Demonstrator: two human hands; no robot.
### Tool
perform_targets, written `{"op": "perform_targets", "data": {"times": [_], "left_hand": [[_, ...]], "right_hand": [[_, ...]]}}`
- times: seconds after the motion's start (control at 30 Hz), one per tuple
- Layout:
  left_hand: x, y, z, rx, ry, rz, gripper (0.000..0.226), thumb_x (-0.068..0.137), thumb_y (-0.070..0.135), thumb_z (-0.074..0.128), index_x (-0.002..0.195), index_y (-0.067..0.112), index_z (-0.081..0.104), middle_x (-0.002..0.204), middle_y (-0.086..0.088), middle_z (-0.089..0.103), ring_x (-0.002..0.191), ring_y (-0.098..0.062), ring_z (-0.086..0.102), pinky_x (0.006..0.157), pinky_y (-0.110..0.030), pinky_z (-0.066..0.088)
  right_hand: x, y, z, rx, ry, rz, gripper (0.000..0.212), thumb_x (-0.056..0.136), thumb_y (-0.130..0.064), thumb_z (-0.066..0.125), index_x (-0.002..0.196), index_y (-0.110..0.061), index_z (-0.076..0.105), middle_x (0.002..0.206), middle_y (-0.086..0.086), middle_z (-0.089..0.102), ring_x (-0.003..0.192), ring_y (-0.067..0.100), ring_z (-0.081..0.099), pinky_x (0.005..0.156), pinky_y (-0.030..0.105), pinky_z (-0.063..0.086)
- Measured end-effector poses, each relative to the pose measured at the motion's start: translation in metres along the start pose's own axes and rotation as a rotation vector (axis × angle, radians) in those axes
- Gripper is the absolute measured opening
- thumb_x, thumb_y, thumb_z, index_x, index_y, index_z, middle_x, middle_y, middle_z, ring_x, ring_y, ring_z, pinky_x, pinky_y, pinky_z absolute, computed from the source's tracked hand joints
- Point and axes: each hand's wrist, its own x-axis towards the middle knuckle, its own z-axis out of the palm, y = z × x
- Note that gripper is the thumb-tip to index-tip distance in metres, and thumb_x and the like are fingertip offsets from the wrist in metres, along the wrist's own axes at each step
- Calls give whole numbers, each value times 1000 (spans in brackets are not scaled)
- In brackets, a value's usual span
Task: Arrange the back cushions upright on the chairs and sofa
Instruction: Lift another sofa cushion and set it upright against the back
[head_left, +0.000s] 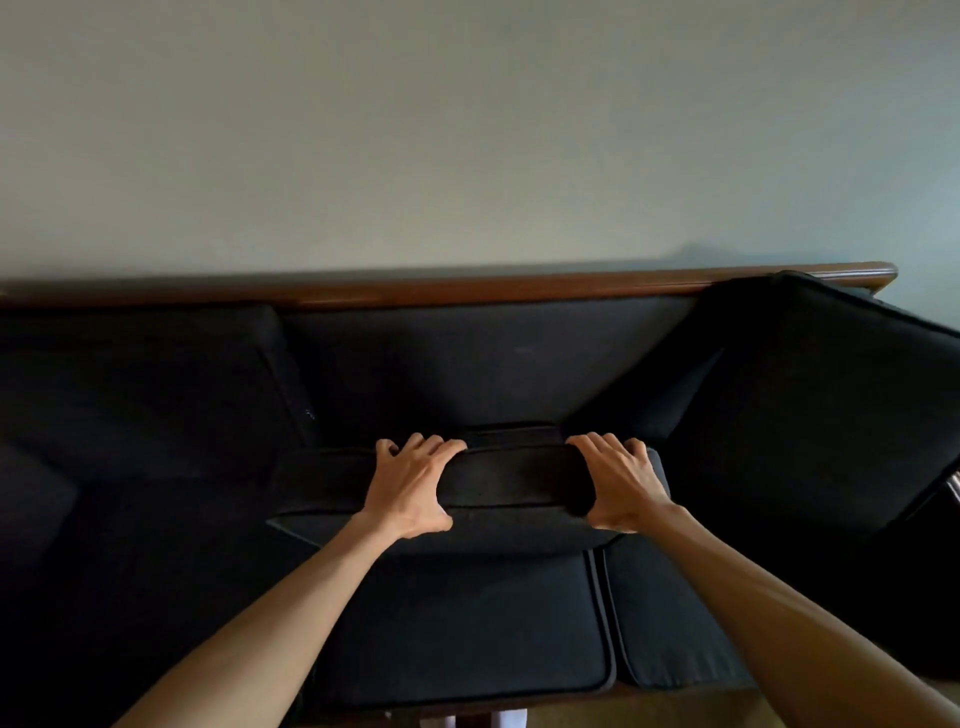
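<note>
A: Why does the person hold the middle back cushion (511, 480) that way?

B: It lies flat on the seat cushions (457, 623), at the centre of the sofa (519, 358). The left hand (413, 486) and the right hand (621, 483) each grip its near edge, fingers curled over the top, thumbs beneath. Both hands are closed on the cushion, one toward each end, which looks like the grip for tipping a wide, soft slab up without it sagging.

A: And the other back cushions?

B: The left one (140, 374) stands against the sofa back, seemingly upright. The right one (810, 395) leans crookedly, its top corner riding over the wooden rail (467, 291), so it probably needs straightening too.

A: So the gap is in the middle?

B: Yes, bare dark backrest shows between the two, just behind the held cushion. That is the likely slot for it.

A: What of the surface and the room?

B: Dark fabric throughout, with piped seams on the seat cushions. A plain pale wall (467, 130) rises behind the rail. The light is dim, so fabric detail is hard to read. No chairs are in view.
</note>
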Motion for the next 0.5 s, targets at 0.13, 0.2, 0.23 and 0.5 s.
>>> {"op": "perform_targets", "data": {"times": [0.13,0.2,0.23,0.5], "left_hand": [[-5,-32,4,-19,21,31,107,56,56,74,148,34,25,144,10,43,130,-14,42,108,-47,25],[-6,-56,-1,52,-18,13,121,51,62,74,152,34,14,146,6,39,134,-17,39,112,-50,24],[-4,-65,-4,95,-43,-12,125,50,63,76,152,32,12,145,5,39,133,-18,39,112,-51,25],[40,-83,-30,175,-38,-27,107,54,52,81,145,28,30,130,6,53,120,-18,48,102,-46,32]], "right_hand": [[20,-7,-3,-80,-51,-9,108,56,-48,74,146,-22,21,137,-3,42,127,23,41,111,60,23],[29,-13,-1,-181,-73,0,127,49,-59,76,151,-21,11,140,2,37,129,29,39,107,70,18],[34,-17,2,-205,-62,-3,132,46,-64,76,152,-20,10,141,3,36,130,31,38,107,72,16],[77,-12,-11,-72,71,-9,102,53,-59,78,137,-22,35,130,-4,49,122,23,46,110,62,25]]}}
